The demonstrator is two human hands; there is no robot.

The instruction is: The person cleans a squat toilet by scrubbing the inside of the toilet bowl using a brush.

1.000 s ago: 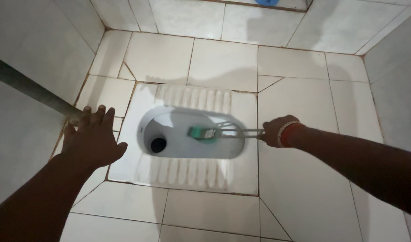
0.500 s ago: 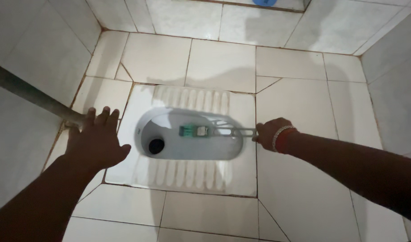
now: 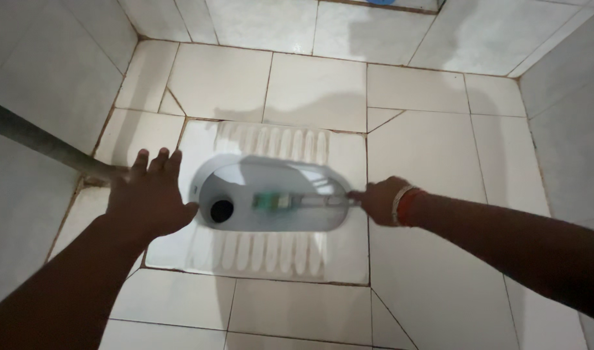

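Head view: right hand (image 3: pixel 379 199) grips a metal-handled green brush (image 3: pixel 274 201) inside the glossy white squat pan (image 3: pixel 245 249); left hand (image 3: pixel 149 198), fingers spread wide, hovers beside its rim.

My fingers (image 3: pixel 368 198) grip a thin metal-handled brush with a green plastic head (image 3: pixel 274 201) inside the glossy white ceramic squat pan (image 3: pixel 245 249); floor tiles (image 3: pixel 316 91) look smooth, grout stained.
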